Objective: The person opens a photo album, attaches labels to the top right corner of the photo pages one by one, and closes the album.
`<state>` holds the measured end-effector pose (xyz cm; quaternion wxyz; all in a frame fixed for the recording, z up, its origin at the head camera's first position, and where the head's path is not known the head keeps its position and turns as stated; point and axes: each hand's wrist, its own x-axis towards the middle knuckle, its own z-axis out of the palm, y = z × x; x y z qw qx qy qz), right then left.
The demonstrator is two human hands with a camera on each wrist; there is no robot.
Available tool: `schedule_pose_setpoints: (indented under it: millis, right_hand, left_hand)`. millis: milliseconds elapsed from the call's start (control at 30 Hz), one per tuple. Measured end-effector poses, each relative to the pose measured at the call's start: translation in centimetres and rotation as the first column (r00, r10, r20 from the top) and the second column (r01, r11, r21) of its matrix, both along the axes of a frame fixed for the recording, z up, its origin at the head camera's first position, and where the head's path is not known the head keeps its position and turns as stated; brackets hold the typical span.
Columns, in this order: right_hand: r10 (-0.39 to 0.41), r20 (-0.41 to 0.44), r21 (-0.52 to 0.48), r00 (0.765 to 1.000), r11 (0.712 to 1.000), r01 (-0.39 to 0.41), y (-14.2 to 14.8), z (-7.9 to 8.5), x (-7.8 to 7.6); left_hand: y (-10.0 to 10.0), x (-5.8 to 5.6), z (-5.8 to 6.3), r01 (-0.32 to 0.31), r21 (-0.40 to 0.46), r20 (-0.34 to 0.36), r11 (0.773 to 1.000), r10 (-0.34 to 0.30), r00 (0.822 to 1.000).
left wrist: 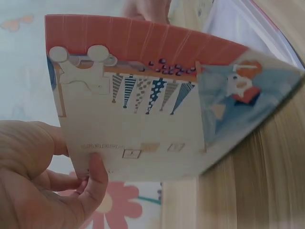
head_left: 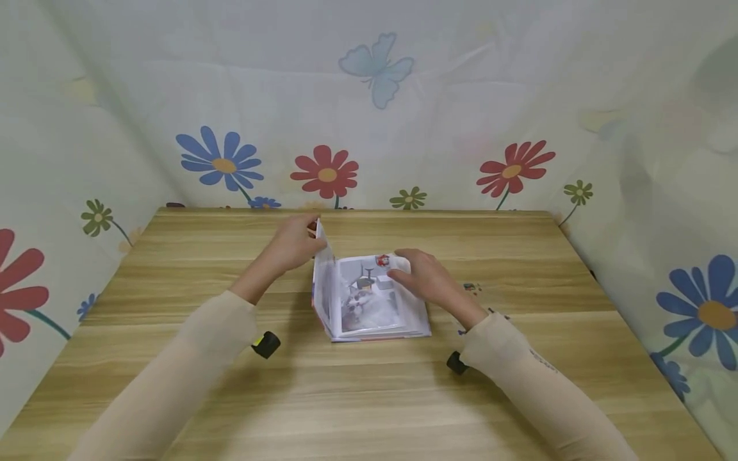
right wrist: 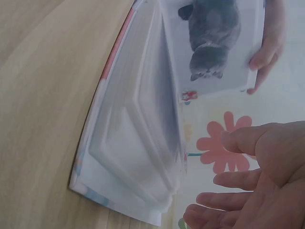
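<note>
A small photo album (head_left: 375,317) lies opened on the table, its front cover raised nearly upright on the left. My left hand (head_left: 295,242) pinches the top edge of that cover between thumb and fingers. In the left wrist view the cover's outside (left wrist: 143,119) shows a red band, hanging pennants and cartoon figures. Over the upper right of the pages is my right hand (head_left: 428,275), fingers loosely spread. The right wrist view shows this hand (right wrist: 257,176) with nothing in its grasp, beside the clear sleeve pages (right wrist: 138,133). A photo of a grey cat (right wrist: 209,43) faces that camera.
The album rests on a wood-grain table (head_left: 357,397). Small coloured marks (head_left: 471,288) lie on the table right of it. Black devices (head_left: 266,344) sit at both wrists. A flower-printed cloth (head_left: 438,147) rises behind the table and along both sides.
</note>
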<state>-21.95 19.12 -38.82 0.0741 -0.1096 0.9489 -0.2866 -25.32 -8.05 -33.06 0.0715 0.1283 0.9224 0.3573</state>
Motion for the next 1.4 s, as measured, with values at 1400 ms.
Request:
schedule_pose_setpoints:
  millis: [1400]
  right_hand:
    - [0.116, -0.118, -0.013, 0.986, 0.993, -0.119, 1.2, -0.4, 3.7]
  left_hand:
    - [3.8, 5.9, -6.9, 0.106, -0.197, 0.002, 0.975, -0.107, 0.994]
